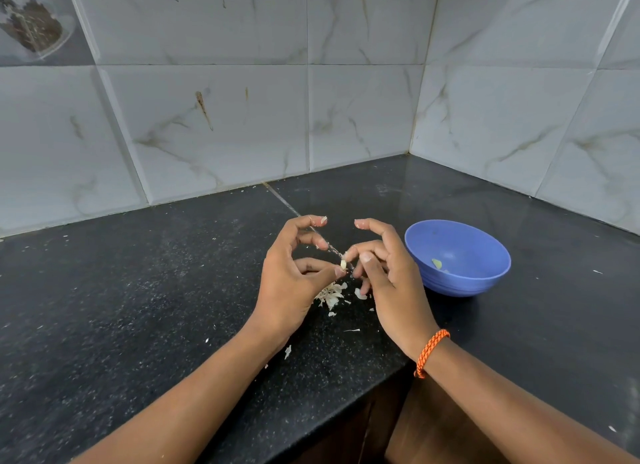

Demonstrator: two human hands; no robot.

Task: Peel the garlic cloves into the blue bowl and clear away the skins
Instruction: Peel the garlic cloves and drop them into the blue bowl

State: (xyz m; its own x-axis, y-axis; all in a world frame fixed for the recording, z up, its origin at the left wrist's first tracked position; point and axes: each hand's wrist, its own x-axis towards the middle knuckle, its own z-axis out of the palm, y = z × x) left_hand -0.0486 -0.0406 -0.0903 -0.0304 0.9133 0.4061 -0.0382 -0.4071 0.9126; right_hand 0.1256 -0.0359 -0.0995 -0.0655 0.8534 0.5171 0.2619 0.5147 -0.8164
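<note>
Nearest the viewer, two bare forearms reach forward over the edge of a dark speckled countertop (138,290). The right wrist wears an orange braided bracelet (431,352). Both arms angle inward so that the hands meet over the middle of the counter, likely to keep the work close and over one spot.

The left hand (294,273) is turned with its back toward the viewer. Its thumb and a curled finger pinch a small pale garlic clove (343,264) at the fingertips, while the index finger arches up and away with a scrap of skin stuck to its tip. The right hand (384,273) meets it from the other side; its thumb and fingers close in on the same clove, apparently picking at the skin, and its index finger is also lifted clear. Holding the clove between both sets of fingertips seems to let one hand steady it while the other strips it.

Directly beneath the hands lies a little heap of garlic skins (330,295), with stray flakes scattered toward the counter edge, so the skins are not yet cleared.

Just beside the right hand, slightly farther back, stands the blue bowl (485,280), within easy reach for dropping; something small and pale green lies inside.

Beyond, grey marbled wall tiles (207,117) meet in a corner.
</note>
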